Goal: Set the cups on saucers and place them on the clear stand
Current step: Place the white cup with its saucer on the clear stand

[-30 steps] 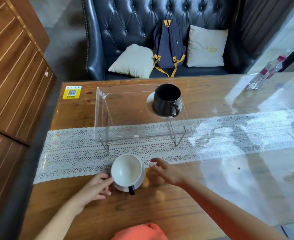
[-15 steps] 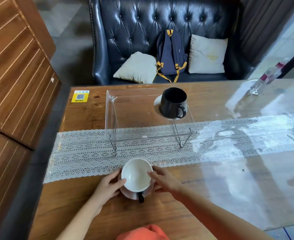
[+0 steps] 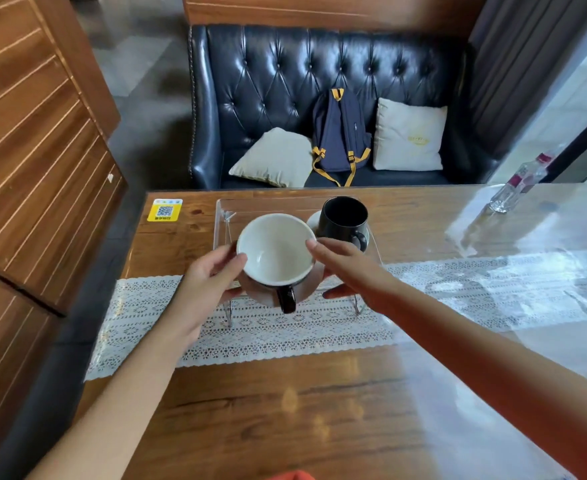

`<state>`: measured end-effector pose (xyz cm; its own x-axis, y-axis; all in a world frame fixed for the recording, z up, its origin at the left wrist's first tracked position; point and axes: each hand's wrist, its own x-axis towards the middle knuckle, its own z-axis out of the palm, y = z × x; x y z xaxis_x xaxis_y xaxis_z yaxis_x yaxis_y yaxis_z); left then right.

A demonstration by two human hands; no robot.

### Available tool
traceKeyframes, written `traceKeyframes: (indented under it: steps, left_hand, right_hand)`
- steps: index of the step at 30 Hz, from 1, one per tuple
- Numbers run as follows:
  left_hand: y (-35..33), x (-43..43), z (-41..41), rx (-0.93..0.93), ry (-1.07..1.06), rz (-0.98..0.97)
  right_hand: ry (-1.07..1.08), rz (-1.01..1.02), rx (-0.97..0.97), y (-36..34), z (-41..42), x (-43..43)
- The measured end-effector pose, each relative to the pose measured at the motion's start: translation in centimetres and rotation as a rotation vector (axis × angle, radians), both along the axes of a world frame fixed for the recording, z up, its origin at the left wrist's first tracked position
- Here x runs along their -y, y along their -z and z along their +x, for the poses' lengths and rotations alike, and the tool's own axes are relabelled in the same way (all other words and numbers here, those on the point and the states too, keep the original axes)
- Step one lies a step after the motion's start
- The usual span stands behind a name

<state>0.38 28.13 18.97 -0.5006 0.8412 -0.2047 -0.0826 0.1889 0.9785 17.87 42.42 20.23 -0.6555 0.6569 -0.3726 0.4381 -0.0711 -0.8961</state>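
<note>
A cup (image 3: 275,251), white inside with a black handle toward me, rests on its saucer (image 3: 311,282). Both are lifted above the front left part of the clear stand (image 3: 223,211). My left hand (image 3: 205,275) holds the saucer's left side, thumb against the cup. My right hand (image 3: 345,263) holds the right side, fingers at the cup's rim and under the saucer. A black cup (image 3: 344,218) on a white saucer (image 3: 314,220) stands on the right part of the clear stand, just behind my right hand.
The stand sits on a white lace runner (image 3: 285,330) across a wooden table (image 3: 285,410) under a glossy cover. A plastic bottle (image 3: 518,183) lies far right. A yellow QR sticker (image 3: 164,210) is at the far left corner. A dark sofa (image 3: 319,81) with a backpack is behind.
Both hands closed around the saucer and lifted it with the white cup off the table, carrying it forward and up over the stand's left part. The view also tilted.
</note>
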Motion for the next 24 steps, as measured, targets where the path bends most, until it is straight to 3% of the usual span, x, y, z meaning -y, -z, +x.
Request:
traceKeyframes:
  steps: [7, 13, 21, 24]
  left_hand:
    - [1.0, -5.6, -3.2, 0.045, -0.062, -0.158]
    - [2.3, -7.4, -4.2, 0.115, -0.044, -0.278]
    - [3.0, -8.0, -3.9, 0.207, -0.099, -0.232]
    - [3.2, -7.5, -3.5, 0.146, -0.08, -0.209]
  right_hand:
    - [0.114, -0.103, -0.028, 1.8, -5.9, -3.1]
    - [0.104, -0.109, 0.061, 4.4, -7.9, -3.9]
    - [0.055, -0.123, 0.097, 5.7, -7.9, -4.1]
    - [-0.022, -0.066, 0.134, 5.5, -7.3, -4.3]
